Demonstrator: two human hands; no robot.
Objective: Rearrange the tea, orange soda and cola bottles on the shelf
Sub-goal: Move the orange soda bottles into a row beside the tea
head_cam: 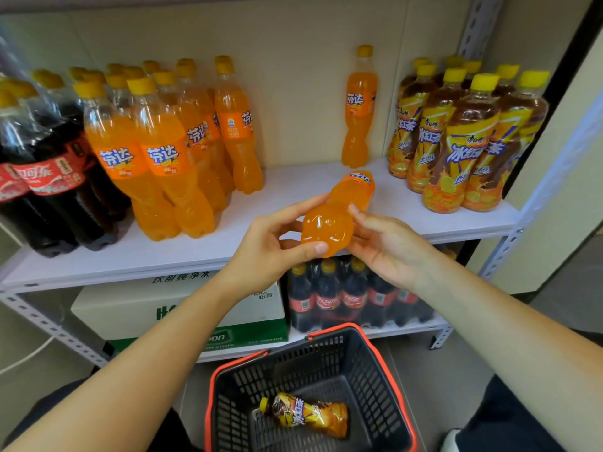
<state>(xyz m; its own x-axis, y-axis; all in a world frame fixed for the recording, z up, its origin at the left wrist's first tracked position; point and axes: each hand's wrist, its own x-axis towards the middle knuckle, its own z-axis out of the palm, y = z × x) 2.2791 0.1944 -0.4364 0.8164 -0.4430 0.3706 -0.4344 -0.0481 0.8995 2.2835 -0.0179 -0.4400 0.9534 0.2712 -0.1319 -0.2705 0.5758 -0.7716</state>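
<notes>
Both my hands hold one orange soda bottle (339,208) over the shelf's front edge, its base toward me and its top pointing away. My left hand (277,243) grips the base with thumb and fingers; my right hand (383,239) holds its right side. On the white shelf (293,203) stand cola bottles (42,177) at the left, a group of orange soda bottles (169,148) beside them, a lone orange soda bottle (359,109) at the back, and tea bottles (463,138) at the right.
A dark basket with red rim (385,363) sits on the floor below my arms, with one tea bottle (306,414) lying in it. The lower shelf carries a white and green carton (195,308) and a wrapped pack of cola (352,298). A metal upright (522,230) bounds the right side.
</notes>
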